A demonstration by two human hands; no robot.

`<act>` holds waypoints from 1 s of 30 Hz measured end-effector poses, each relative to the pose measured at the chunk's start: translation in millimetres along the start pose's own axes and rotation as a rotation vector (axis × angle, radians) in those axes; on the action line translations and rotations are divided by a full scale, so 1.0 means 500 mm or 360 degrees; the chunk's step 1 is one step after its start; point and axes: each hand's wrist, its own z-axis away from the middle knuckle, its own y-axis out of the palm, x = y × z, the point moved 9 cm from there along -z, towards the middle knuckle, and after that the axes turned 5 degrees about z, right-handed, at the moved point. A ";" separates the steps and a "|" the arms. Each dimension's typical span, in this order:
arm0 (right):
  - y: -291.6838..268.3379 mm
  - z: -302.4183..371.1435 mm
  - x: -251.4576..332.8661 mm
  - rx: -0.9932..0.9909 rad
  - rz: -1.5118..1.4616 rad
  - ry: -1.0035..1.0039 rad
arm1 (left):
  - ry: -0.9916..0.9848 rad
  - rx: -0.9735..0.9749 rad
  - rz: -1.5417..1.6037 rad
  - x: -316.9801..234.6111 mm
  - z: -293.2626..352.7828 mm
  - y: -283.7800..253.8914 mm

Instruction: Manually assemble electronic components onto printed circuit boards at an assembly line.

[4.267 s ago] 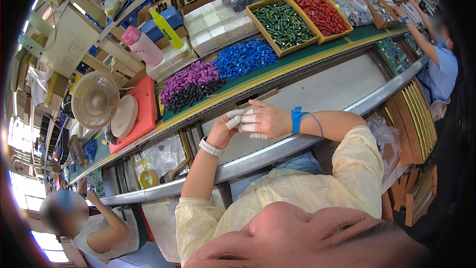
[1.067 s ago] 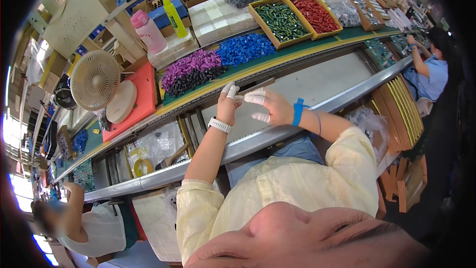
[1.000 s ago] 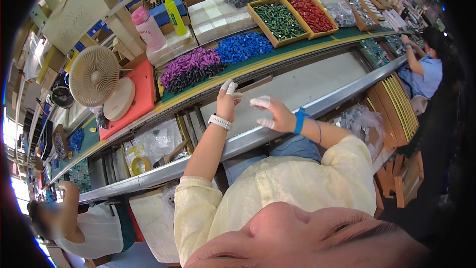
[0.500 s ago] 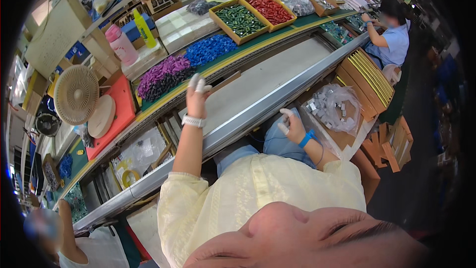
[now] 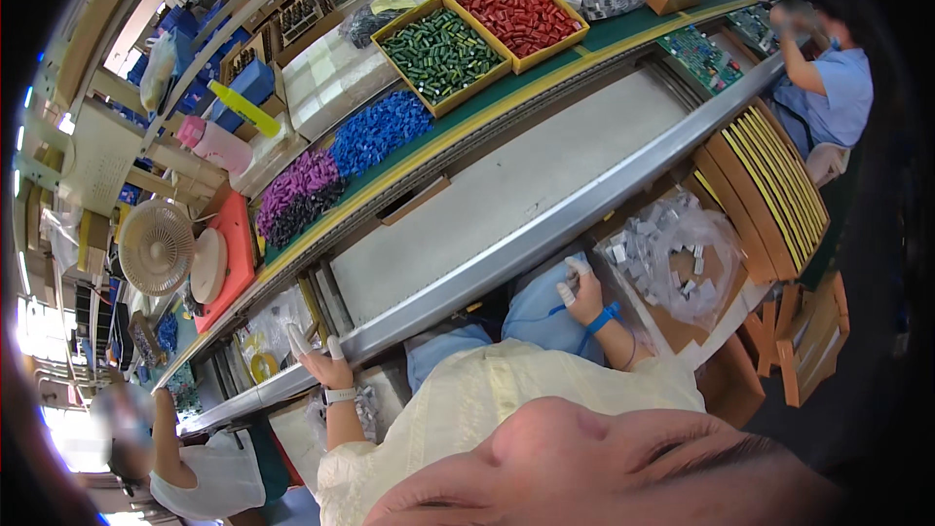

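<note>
My left hand (image 5: pixel 327 367) wears white finger cots and hovers by the near metal rail (image 5: pixel 409 317), its fingers spread and nothing in them. A pale watch band circles that wrist. My right hand (image 5: pixel 584 300), also in white finger cots, is above my lap, left of a clear plastic bag (image 5: pixel 696 263) of small silver metal parts. Its thumb and fingers are bent but apart, and I see nothing between them. Around the right wrist is a blue wrist strap (image 5: pixel 602 319) with a thin cord. Grey conveyor surface (image 5: pixel 506 205) lies beyond the rail.
Across the line sit boxes of green components (image 5: pixel 440 54) and red components (image 5: pixel 521 18), with blue (image 5: pixel 382 131) and purple piles (image 5: pixel 297 185) beside them. A fan (image 5: pixel 158 245) stands left. Co-workers sit at both ends; cartons (image 5: pixel 769 195) are at right.
My left hand has come back from near the purple pile to the near rail. The right hand stays by the bag, slightly lower. My view has tilted and shifted.
</note>
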 end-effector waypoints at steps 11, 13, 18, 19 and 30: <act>0.036 -0.044 -0.048 0.0289 -0.0089 -0.0062 | -0.0262 0.0128 -0.0221 0.017 0.014 0.012; 0.033 -0.040 -0.053 0.0294 -0.0075 -0.0034 | -0.0064 0.0098 -0.0312 -0.005 0.009 0.015; 0.061 -0.041 -0.013 0.0456 -0.0022 -0.0241 | -0.0180 0.0082 -0.0219 0.004 0.007 0.017; 0.065 -0.041 0.012 0.0425 -0.0020 -0.0390 | -0.0135 0.0055 -0.0192 -0.003 0.005 0.015; 0.162 -0.016 0.043 0.0604 0.0115 -0.0504 | -0.0136 0.0047 -0.0245 -0.003 -0.003 0.018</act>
